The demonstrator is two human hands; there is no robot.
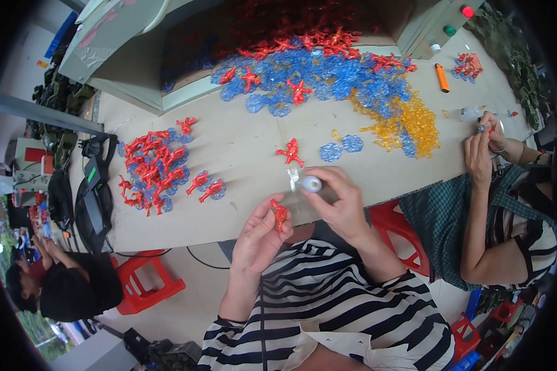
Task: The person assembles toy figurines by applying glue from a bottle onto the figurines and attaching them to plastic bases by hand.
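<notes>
My left hand (258,236), near the table's front edge, pinches a small red plastic figure (279,216) between thumb and fingers. Just to its right, my right hand (340,203) is closed round a small whitish bottle (312,183), whose end points up toward me. The bottle and the figure are apart. Another red figure (289,151) lies on the table beyond my hands, close to a shiny silver patch (293,179). Two clear blue discs (341,147) and a bit of yellow plastic lie a little farther right.
A heap of blue discs (309,68) with red figures spills from an open-fronted cabinet (130,89); yellow pieces (418,123) lie beside it. Red figures on blue discs (155,167) cluster at left. A co-worker's hands (484,145) work at right, near an orange marker-like stick (442,78).
</notes>
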